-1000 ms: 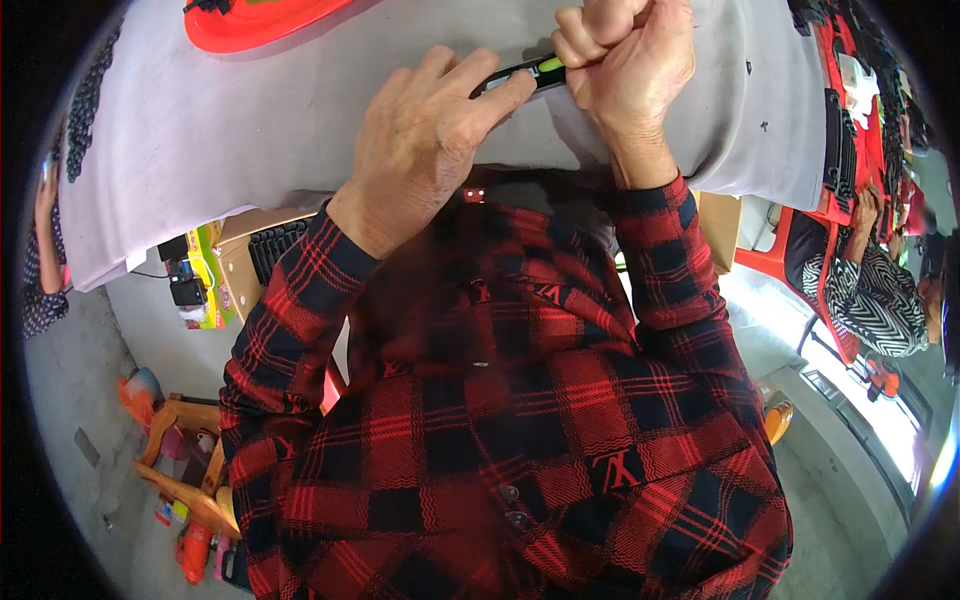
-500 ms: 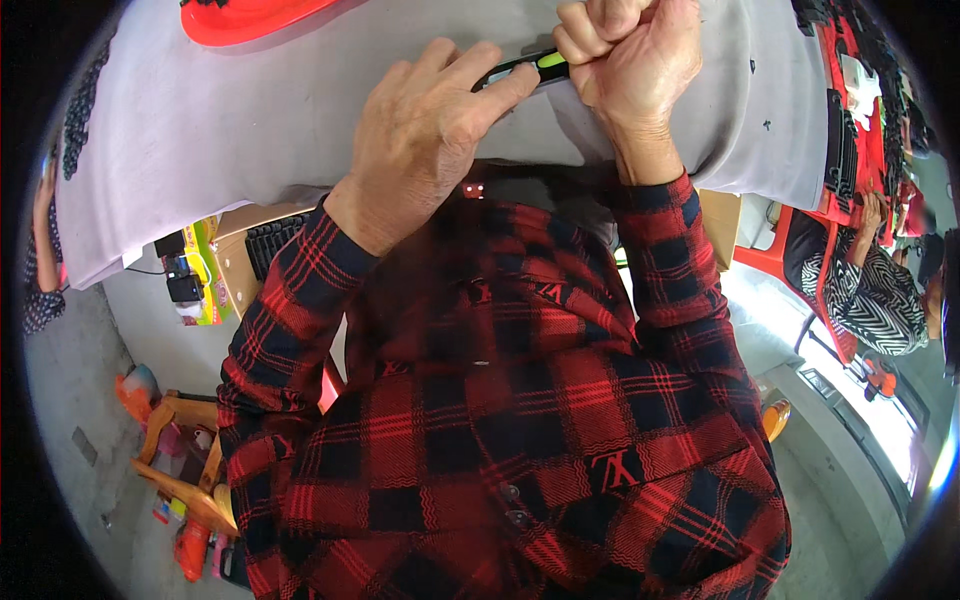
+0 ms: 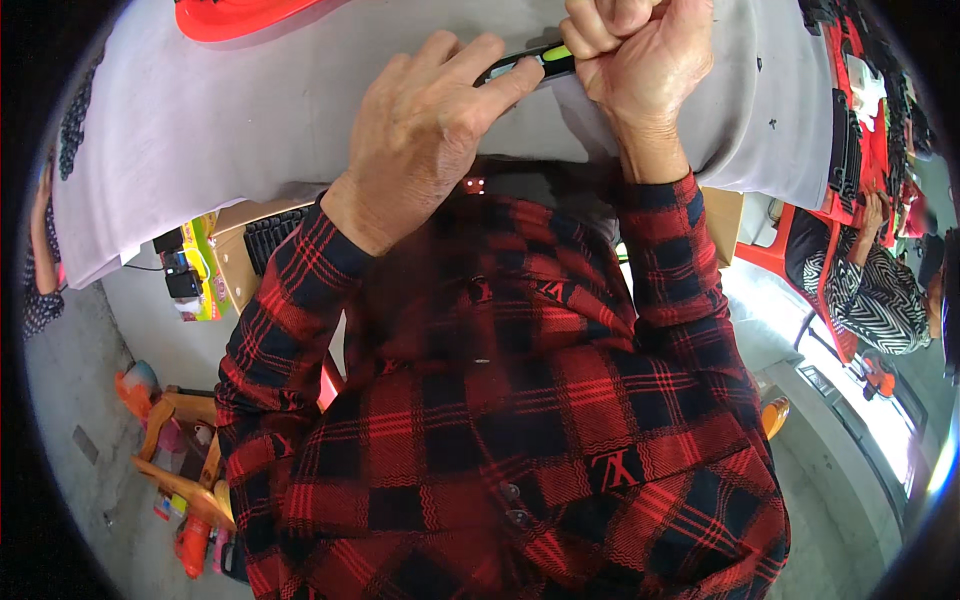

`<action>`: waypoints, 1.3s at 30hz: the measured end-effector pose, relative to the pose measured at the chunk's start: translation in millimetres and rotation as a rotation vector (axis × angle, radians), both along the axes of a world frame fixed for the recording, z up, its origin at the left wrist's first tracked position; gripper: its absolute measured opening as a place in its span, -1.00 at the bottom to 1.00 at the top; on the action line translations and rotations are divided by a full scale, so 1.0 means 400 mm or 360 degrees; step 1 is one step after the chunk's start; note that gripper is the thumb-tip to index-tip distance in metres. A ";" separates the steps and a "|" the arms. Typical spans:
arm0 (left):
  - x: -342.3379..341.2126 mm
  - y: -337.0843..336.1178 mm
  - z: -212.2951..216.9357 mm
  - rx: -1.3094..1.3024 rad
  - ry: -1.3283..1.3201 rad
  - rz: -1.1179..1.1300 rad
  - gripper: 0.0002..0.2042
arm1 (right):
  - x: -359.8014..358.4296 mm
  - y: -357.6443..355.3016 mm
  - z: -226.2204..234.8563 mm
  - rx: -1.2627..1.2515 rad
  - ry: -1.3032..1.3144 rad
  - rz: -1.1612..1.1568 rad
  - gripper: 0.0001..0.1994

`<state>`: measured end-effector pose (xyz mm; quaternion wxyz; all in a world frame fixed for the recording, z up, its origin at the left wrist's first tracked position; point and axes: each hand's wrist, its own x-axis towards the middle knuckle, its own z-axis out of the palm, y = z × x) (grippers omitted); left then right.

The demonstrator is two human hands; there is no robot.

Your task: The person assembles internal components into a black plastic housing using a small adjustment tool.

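A slim black piece with a bright green insert (image 3: 554,53) is held between my two hands above the cloth-covered table. It looks like a cutter-style handle, but its exact kind cannot be made out. My left hand (image 3: 412,145) pinches its left end, where a pale grey strip shows beside the fingertips. Around the right end, my right hand (image 3: 650,78) is closed in a fist, palm side showing, and hides that end.
Grey cloth (image 3: 250,120) covers the table, with a red tray (image 3: 235,20) at the far left. Beneath the table edge, a cardboard box (image 3: 237,268) holds black slotted parts (image 3: 268,240). At right, a person (image 3: 880,305) sits by a red stool (image 3: 768,255). A wooden chair (image 3: 165,480) stands lower left.
My right hand has shifted slightly to the right, and the black and green piece has moved a little with it. My left hand keeps nearly the same pinch.
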<state>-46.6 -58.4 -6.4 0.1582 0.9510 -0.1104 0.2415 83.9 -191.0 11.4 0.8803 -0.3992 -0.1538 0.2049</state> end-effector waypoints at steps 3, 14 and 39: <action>0.000 -0.001 0.004 -0.0005 0.0003 -0.0003 -0.65 | 0.001 0.003 0.000 0.0008 0.0052 -0.0011 -0.38; 0.004 0.010 0.006 -0.0044 0.0070 -0.0068 -0.68 | -0.005 0.013 -0.003 -0.0117 -0.0052 -0.0118 -0.40; 0.000 0.008 0.000 0.0030 0.0023 -0.0039 -0.63 | -0.001 -0.003 -0.006 0.0118 0.0036 0.0001 -0.39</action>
